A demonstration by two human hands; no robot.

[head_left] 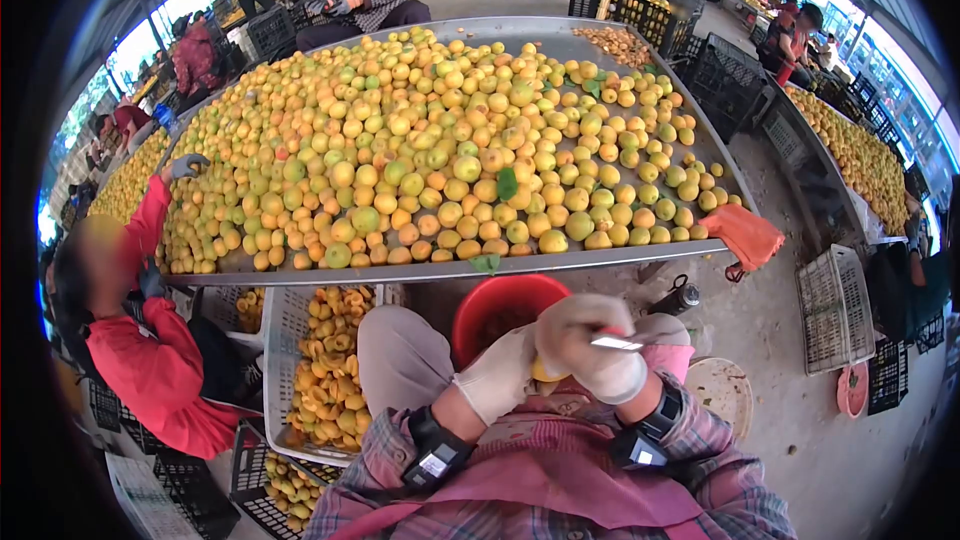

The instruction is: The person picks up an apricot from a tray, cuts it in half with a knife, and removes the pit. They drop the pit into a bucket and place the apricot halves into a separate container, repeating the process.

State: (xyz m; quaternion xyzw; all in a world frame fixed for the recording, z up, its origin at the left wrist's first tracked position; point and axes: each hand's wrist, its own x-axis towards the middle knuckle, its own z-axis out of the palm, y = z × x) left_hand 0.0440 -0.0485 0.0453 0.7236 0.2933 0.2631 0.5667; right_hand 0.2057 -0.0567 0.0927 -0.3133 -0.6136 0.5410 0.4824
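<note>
**Left hand point(497, 372) and right hand point(603, 365) met at one yellow fruit point(546, 373)**

The person sat facing a metal counter point(450, 269) heaped with yellow and orange fruits point(400, 155). In front of the lap, both hands wore pale gloves and came close together. The left hand was curled in a pinch on the single fruit, which showed only as a small yellow patch between the two. The right hand was closed on a knife point(616, 343) whose bright blade pointed sideways; blur hid the exact placing of its fingers.

Just beyond the hands, below the counter's near edge, stood a red bucket point(466, 325). To its right was a dark bottle point(680, 296), and an orange-red bag point(745, 232) hung over the counter's corner. By the person's left knee, a white crate point(283, 350) held split fruit point(328, 375). Farther left, a co-worker in a red jacket point(160, 365) reached one gloved hand point(188, 166) to the heap.
</note>
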